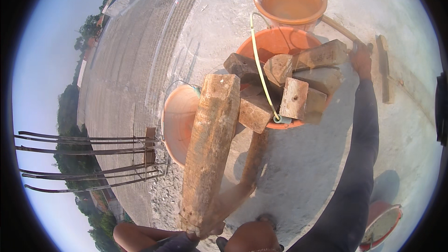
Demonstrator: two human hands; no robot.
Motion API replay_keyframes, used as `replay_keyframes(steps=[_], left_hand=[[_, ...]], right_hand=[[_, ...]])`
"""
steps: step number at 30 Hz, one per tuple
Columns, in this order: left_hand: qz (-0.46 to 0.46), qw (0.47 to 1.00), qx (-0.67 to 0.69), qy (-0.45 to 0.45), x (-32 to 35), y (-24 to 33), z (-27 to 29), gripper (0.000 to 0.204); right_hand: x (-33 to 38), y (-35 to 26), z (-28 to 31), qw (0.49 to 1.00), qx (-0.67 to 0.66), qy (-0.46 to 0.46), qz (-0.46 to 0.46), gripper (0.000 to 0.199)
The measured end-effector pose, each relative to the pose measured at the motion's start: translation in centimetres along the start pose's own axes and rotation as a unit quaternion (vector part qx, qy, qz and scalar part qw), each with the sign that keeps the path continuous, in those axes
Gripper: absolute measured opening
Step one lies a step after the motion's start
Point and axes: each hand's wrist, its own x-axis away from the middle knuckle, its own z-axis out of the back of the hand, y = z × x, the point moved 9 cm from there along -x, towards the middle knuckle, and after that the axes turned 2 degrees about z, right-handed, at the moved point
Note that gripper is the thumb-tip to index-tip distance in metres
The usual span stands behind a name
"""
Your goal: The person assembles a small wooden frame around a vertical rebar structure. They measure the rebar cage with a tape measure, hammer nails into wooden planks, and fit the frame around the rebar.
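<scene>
Wooden post (pixel 210 149) gripped by left fingers (pixel 205 231); right fingers (pixel 360 58) hold a handle (pixel 338 28).

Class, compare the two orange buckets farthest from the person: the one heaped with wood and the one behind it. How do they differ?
The near bucket is heaped with wooden blocks; the far bucket holds no blocks, and its inside is in plain view. The near one's yellow handle lies across the blocks. Both are orange and upright.
</scene>
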Motion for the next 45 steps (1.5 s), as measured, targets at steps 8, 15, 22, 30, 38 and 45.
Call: replay_keyframes(steps=[8, 15, 22, 30, 38, 45], left_hand=[[0.0, 1.0, 0.003, -0.012, 0.2, -0.5, 0.1, 0.069], [0.008, 1.0, 0.013, -0.021, -1.2, -1.3, -0.3, 0.069], [0.009, 0.999, 0.016, -0.028, -1.8, -1.1, -0.7, 0.07], [-0.011, 0.999, 0.011, -0.031, -2.0, -2.0, 0.5, 0.071], [-0.05, 0.996, -0.056, -0.039, -1.7, -0.1, -0.7, 0.086], [-0.103, 0.992, -0.076, -0.021, -1.3, 0.5, -1.1, 0.09]], right_hand=[[-0.1, 3.2, -0.4, 0.999, 0.04, 0.015, -0.012, 0.062], [-1.7, 4.7, -1.6, 0.999, 0.02, 0.028, 0.001, 0.082], [-2.7, 2.5, -0.5, 0.998, 0.058, -0.007, 0.03, 0.082], [1.5, -0.6, 0.0, 0.994, 0.089, -0.043, 0.057, 0.057], [5.5, -3.9, 0.8, 0.909, 0.242, -0.048, 0.336, 0.035], [7.3, -6.5, 0.4, 0.817, 0.348, -0.055, 0.457, 0.037]])
